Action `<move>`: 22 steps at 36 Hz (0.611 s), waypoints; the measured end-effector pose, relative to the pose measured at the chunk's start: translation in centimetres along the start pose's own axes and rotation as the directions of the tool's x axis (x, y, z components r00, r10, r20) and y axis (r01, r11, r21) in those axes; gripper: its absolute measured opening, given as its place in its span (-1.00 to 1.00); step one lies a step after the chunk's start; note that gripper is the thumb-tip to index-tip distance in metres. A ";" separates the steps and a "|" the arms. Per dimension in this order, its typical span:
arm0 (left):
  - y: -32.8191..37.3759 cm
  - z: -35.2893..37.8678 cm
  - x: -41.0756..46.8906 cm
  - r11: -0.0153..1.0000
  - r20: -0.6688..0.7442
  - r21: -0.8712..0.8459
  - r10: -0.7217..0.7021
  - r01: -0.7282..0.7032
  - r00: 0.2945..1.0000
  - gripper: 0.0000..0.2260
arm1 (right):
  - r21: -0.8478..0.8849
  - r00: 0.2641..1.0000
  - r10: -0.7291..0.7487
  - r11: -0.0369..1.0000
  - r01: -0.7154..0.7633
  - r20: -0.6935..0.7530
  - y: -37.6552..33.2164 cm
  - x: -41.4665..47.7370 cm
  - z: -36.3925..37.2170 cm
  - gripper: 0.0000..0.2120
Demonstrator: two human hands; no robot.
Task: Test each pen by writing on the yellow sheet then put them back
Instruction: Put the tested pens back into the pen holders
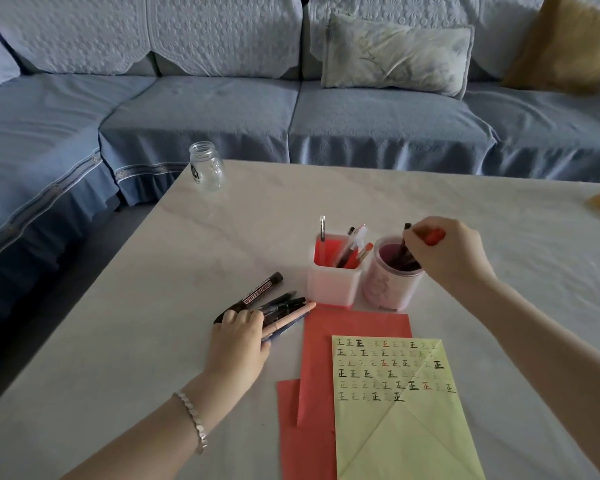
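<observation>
Right hand [444, 258] pinches red pen [434, 236] above cup [390, 285], 12 o'clock of sheet [406, 420]; left hand [238, 337] curls over pens [281, 304], 10 o'clock. Light, stiff, slick: grip mid-barrel.

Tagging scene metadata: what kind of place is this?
Probably a home living room: a blue covered sofa with a throw pillow on it stands just behind the pale table where the person works.

The table [118, 341] carries jar [205, 167], red cup [331, 282], pink cup [388, 289], loose pens [284, 302], red paper [317, 358].
</observation>
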State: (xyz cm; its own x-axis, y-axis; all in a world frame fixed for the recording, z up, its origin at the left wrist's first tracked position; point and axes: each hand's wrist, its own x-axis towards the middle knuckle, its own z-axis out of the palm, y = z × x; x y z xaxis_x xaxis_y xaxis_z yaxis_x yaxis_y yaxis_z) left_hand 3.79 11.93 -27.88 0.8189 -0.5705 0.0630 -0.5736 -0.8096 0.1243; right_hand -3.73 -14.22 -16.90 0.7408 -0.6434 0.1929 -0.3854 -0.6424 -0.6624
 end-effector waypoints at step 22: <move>2.5 -1.6 -0.3 0.985 0.179 0.151 0.055 -0.083 0.982 -0.58 | -0.009 0.790 -0.601 0.795 0.606 0.120 -0.1 -8.5 2.2 -0.82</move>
State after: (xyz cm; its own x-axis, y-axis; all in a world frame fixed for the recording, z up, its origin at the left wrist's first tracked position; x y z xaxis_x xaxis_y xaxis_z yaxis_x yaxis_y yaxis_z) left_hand 2.16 10.28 -25.96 0.7691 -0.6299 -0.1082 -0.6360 -0.7710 -0.0321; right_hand -8.80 -7.79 -20.03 0.8830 -0.0722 0.4637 0.1376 -0.9048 -0.4030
